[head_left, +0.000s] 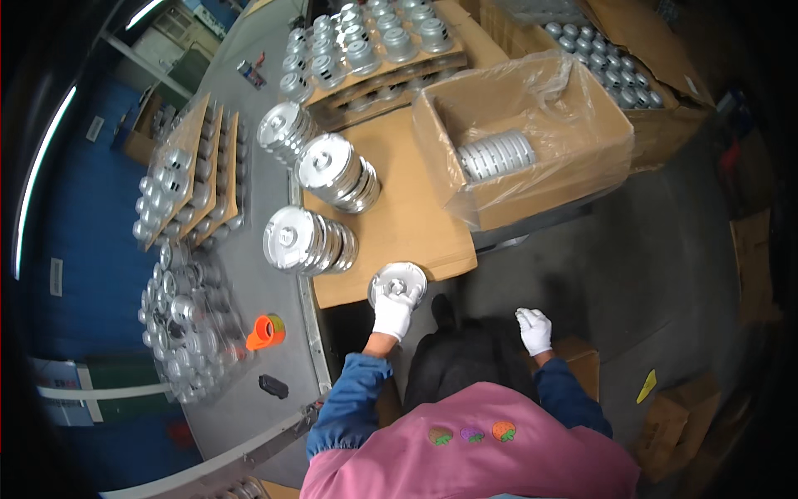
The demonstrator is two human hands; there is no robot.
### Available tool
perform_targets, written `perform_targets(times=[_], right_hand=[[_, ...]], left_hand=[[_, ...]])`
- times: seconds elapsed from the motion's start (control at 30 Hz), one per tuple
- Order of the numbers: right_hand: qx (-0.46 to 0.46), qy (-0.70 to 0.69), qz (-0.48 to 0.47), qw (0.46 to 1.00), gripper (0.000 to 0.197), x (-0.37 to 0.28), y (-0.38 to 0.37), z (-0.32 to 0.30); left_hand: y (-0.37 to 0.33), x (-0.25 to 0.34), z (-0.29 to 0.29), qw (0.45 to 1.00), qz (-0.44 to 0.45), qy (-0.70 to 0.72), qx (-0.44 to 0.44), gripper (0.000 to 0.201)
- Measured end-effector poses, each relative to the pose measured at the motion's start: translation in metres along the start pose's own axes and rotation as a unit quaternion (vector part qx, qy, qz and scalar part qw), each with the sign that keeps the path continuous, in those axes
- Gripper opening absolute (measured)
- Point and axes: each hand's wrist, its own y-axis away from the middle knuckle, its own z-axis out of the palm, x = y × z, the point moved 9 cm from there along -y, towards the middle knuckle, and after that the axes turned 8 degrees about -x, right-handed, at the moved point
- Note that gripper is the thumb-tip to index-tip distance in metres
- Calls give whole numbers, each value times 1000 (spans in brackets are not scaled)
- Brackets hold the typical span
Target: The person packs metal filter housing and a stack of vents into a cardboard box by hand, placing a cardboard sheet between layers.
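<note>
My left hand (pixel 392 317), in a white glove, grips a round silver metal disc (pixel 413 274) with a raised centre, just off the near edge of the cardboard sheet. Its fingers lie over the disc's face by the hub. My right hand (pixel 534 331), also gloved in white, hangs to the right of my lap with its fingers curled together. Nothing shows in it. Ahead and to the left stand three stacks of similar shiny discs: a near stack (pixel 298 240), a middle stack (pixel 337 171) and a far stack (pixel 287 131).
A plastic-lined carton (pixel 532 195) at the right holds a row of discs (pixel 497 155). Trays of silver cup-shaped parts (pixel 362 55) stand at the back. Left on the grey table (pixel 270 170) are an orange tape roll (pixel 266 331), a black object (pixel 273 386) and bagged metal parts (pixel 191 333).
</note>
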Motion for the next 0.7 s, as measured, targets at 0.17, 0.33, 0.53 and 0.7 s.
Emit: perform_targets(times=[0.17, 0.33, 0.53, 0.7], right_hand=[[23, 37, -7, 999, 13, 13, 13, -15], [12, 17, -47, 999, 14, 5, 7, -11], [-96, -391, 113, 908, 18, -10, -18, 8], [-155, -593, 61, 788, 21, -137, -54, -27]], left_hand=[[11, 1, -42, 992, -18, 91, 81, 42], [-15, -24, -29, 977, -122, 169, -38, 47], [9, -1, -92, 202, -38, 974, 96, 51], [31, 23, -109, 89, -34, 992, 81, 57]])
